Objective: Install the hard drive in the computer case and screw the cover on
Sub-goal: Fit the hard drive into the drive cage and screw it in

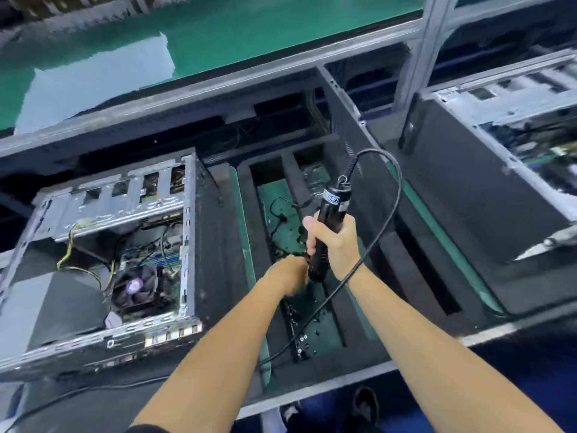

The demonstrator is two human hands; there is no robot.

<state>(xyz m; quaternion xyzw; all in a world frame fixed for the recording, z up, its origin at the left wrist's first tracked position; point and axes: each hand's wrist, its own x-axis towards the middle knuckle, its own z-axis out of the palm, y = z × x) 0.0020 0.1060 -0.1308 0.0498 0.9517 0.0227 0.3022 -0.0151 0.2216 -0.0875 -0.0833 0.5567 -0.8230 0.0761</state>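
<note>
Open computer case on the left, both hands at an electric screwdriver over the foam tray.

The computer case (pixel 103 260) lies on its side on the surface (pixel 218 389), cover off, fan and yellow wires showing inside. Just right of it, the left hand (pixel 288 275) reaches to the screwdriver's lower end; whether its grip holds anything cannot be told. The right hand (pixel 332 242) has its grip wrapped round the black electric screwdriver (pixel 327 232), held tilted above a foam tray (pixel 415 276), its cable (pixel 387 214) looping rightward. A second case (pixel 487 195) stands farther right.

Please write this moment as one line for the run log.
right hand: grips electric screwdriver | left hand: at its tip | computer case: open
</note>
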